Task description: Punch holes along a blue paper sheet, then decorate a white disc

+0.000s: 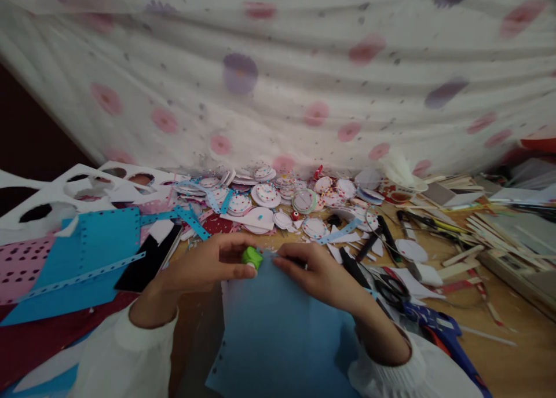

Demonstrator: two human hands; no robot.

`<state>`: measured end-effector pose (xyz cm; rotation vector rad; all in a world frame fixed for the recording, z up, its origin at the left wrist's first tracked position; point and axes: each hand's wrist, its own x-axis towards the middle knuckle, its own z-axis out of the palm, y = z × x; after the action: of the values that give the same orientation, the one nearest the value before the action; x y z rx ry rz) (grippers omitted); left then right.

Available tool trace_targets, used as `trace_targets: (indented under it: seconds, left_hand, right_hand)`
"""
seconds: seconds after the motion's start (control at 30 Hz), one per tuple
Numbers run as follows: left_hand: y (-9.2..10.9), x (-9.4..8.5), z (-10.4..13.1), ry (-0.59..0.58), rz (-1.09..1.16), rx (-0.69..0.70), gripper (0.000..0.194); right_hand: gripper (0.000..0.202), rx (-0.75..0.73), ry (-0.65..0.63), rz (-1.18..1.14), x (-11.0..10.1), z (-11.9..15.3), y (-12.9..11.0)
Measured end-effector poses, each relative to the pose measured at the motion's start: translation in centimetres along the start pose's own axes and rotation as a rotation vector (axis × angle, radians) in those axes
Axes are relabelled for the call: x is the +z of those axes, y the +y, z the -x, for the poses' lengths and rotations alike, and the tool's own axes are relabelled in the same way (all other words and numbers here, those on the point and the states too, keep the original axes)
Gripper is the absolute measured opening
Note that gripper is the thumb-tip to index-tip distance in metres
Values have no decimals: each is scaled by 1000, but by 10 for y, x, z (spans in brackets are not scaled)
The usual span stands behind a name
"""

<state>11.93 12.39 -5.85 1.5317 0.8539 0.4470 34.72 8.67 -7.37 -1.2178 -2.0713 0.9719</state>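
My left hand (212, 266) is closed on a small bright green object (252, 258) with a white part beneath it, held between thumb and fingers. Just to its right, my right hand (319, 273) has thumb and fingertips pressed together at the top edge of a blue sheet (282, 334). Something small and pale lies at those fingertips, too blurred to name. The blue sheet spreads below both hands, with dark dots along its left edge.
White discs with coloured dots (266, 195) are piled behind the hands. Blue and pink sheets and a black phone-like slab (150, 259) lie left. On the right are black scissors (393, 288), a blue glue gun (434, 320), wooden strips and a patterned bowl (397, 190).
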Motion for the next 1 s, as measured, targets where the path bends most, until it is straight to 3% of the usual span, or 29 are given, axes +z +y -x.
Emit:
trace_targets:
  seconds: [0.27, 0.5, 0.67, 0.8, 0.9, 1.0]
  left_hand:
    - [-7, 1, -2, 88, -122, 65, 45]
    - [-4, 2, -3, 123, -208, 109, 42]
    - [-8, 20, -7, 240, -280, 146, 36]
    - [-15, 34, -1, 250, -327, 82, 33]
    - [-23, 23, 21, 333, -341, 90, 30]
    - [-41, -7, 54, 436, -359, 8, 28]
  right_hand:
    - [22, -32, 85, 13, 1, -3, 0]
    - [22, -20, 69, 21, 3, -3, -2]
    - [21, 24, 42, 22, 2, -3, 1]
    - [18, 57, -63, 94, 6, 5, 9]
    - [17, 48, -141, 200, 19, 21, 15]
    - [16, -99, -85, 344, 43, 41, 26]
